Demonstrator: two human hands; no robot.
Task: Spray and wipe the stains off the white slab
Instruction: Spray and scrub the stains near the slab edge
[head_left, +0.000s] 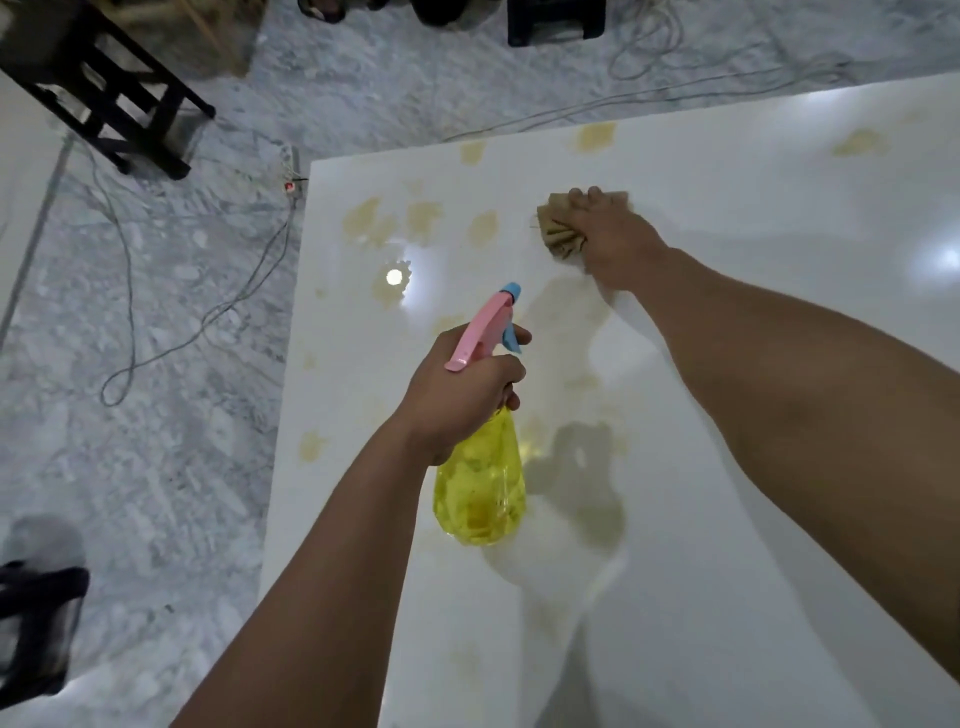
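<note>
Closest in, the left hand (457, 395) grips a yellow spray bottle (480, 480) by its pink neck, one finger at the blue trigger, held above the white slab (753, 467). Further out, the right hand (610, 234) presses a bunched tan cloth (558, 228) flat on the slab, so we're mid-wipe I'd say. Yellowish stains (395, 221) sit beyond the nozzle and along the far edge, and those probably need spraying next, then wiping.
</note>
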